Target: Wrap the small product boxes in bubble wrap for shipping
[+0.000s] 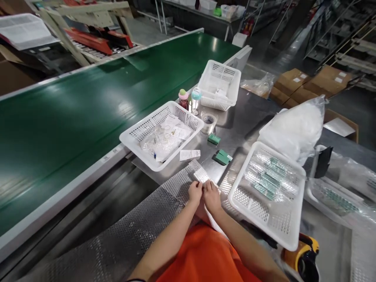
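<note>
My left hand (195, 192) and my right hand (212, 196) meet side by side at the near edge of the steel table (235, 125). Together they pinch a small clear packet (201, 175) with a white card inside, held just above the table. To the right stands a white basket (266, 213) with several green-and-clear packets in it. Ahead on the left, another white basket (133, 138) holds clear bags with small parts. A white label strip (189, 155) and two green pieces (222, 157) lie between the baskets.
A wide green conveyor belt (73, 117) runs along the left. A third white basket (220, 84), two small bottles (189, 100) and a tape roll (208, 122) sit farther back. A bulging clear bag (296, 127) and cardboard boxes (308, 82) are on the right.
</note>
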A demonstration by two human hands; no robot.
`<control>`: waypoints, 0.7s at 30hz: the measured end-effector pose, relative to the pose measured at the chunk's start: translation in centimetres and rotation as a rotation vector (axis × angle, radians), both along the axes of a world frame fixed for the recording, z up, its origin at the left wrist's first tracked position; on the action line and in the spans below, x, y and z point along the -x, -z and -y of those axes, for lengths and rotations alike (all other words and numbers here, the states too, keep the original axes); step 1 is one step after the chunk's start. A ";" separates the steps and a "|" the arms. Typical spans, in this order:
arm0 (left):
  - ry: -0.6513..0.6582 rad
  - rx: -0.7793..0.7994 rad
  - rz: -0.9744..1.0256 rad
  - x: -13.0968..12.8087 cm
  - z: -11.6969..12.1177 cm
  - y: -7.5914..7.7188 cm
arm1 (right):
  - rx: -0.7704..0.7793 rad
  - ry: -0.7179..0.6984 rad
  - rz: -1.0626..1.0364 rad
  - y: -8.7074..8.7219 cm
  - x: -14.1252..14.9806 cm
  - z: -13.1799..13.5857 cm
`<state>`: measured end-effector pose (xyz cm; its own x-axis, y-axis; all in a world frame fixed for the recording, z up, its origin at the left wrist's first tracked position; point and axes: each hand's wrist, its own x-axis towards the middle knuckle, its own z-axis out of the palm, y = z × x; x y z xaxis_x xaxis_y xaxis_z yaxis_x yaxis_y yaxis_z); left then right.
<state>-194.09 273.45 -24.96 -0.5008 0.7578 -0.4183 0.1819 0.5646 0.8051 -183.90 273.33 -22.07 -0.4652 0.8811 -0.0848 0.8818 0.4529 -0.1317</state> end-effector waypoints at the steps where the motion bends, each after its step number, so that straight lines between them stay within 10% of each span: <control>1: -0.022 0.009 0.019 -0.2 0.0 -0.1 | -0.028 -0.012 -0.016 0.5 -0.2 0.4; 10: -0.232 0.075 0.312 -0.7 -1.3 0.3 | -0.020 0.006 -0.057 0.2 -0.1 0.9; 15: -0.309 0.059 0.597 0.1 0.1 0.5 | 0.169 0.156 -0.221 -2.2 -0.7 -3.9; 21: -0.316 -0.008 0.726 0.8 1.7 0.7 | 0.680 0.252 -0.407 -0.6 -1.3 -7.2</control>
